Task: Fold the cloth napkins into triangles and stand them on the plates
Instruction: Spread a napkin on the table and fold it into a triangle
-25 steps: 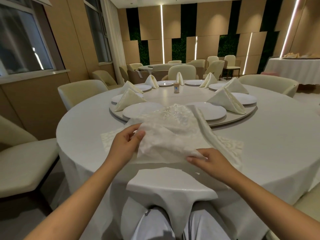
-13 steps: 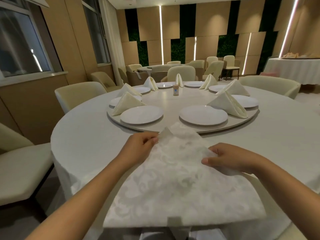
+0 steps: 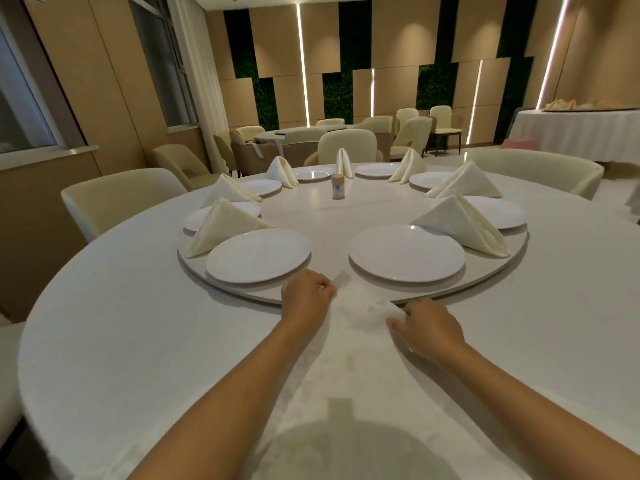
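Landmark: the round beige turntable [image 3: 332,216] in the middle of the round white-clothed bench [image 3: 121,323].
Napkin in work: a white patterned cloth napkin [image 3: 356,358] lies flat on the bench on the near side of the turntable, spread toward the person, its far corner reaching over the turntable's near rim between the 2 bare plates.
Left hand: the left hand [image 3: 306,297] sits at the turntable's near rim, on the napkin's left edge by the far corner; its fingers [image 3: 325,287] are curled together and pinch the cloth.
Right hand: the right hand [image 3: 429,329] rests on the napkin's right edge, just nearer than the turntable's rim; its fingers [image 3: 398,322] are bent onto the cloth, and whether they grip it or only press it I cannot tell.
Bare plates: 2 round white plates stand on the near part of the turntable, the left plate [image 3: 258,254] and the right plate [image 3: 407,252].
Finished napkins: cream cloth napkins folded into standing triangles sit by the plates farther round the turntable, 1 at the left [image 3: 221,225] and 1 at the right [image 3: 464,223] nearest.
Centre: a small tan bottle [image 3: 338,186] stands near the turntable's middle.
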Available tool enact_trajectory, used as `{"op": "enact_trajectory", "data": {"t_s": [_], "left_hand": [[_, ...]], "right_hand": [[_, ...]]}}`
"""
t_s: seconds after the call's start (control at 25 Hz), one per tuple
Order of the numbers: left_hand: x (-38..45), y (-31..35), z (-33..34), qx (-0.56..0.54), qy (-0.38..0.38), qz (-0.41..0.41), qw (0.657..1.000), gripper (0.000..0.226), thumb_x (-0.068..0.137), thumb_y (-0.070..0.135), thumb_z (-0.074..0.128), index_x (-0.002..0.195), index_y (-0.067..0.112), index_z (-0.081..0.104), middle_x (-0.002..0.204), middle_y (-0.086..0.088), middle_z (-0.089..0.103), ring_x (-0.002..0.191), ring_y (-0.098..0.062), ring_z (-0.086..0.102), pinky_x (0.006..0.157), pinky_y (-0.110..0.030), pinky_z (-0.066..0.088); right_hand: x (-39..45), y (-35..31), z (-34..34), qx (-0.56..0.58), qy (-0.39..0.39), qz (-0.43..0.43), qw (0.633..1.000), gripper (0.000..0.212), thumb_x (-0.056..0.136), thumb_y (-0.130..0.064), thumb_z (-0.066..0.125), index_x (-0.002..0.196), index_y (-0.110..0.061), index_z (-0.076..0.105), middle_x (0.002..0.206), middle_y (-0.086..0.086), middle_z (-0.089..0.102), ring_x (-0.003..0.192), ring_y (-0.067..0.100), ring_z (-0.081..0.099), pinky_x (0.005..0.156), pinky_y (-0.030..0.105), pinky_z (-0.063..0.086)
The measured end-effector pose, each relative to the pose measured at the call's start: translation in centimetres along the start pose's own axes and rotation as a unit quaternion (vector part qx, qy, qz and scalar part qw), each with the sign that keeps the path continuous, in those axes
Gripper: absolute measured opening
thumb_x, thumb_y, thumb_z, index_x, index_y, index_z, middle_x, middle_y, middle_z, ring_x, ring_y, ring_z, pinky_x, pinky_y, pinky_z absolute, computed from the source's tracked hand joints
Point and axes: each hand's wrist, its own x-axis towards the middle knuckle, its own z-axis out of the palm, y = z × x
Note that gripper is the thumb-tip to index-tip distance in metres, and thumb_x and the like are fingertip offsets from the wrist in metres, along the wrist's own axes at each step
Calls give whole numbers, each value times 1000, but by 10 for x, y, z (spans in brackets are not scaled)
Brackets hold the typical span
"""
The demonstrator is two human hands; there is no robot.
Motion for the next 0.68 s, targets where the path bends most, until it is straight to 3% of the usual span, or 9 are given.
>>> {"op": "enact_trajectory", "data": {"t_s": [0.08,0.2,0.32,0.48,0.68], "left_hand": [[7,-3,6,-11,-13,-13,1000,10,85,24,65,75,24,67,78,11,63,82,-11,60,70,-26,41],[20,-3,2,-57,-67,-31,996,9,83,21,70,88,21,62,91,6,64,87,-9,59,73,-24,43],[28,4,-4,-67,-107,-54,990,22,79,16,74,98,18,62,80,8,60,74,-7,57,65,-22,43],[33,7,-4,-103,-114,-77,985,8,81,20,74,75,16,71,69,5,64,63,-8,56,59,-22,45],[38,8,-4,-91,-83,-68,990,19,88,32,68,82,14,72,66,11,59,63,-5,53,59,-24,41]], "right_hand": [[6,2,9,53,21,-1,998,36,89,-46,55,66,-20,46,77,-4,52,90,23,55,65,30,35],[18,4,14,146,6,45,988,18,85,-36,62,82,-21,51,79,-8,57,89,19,54,74,30,34],[24,4,16,171,-1,80,982,22,85,-46,61,81,-27,53,78,-9,59,91,19,55,81,32,30],[25,9,17,183,36,94,978,27,86,-51,60,68,-31,61,76,-12,62,100,21,55,82,32,29],[22,4,3,169,57,66,982,29,86,-45,63,66,-25,67,66,-13,62,81,11,59,85,29,36]]}}
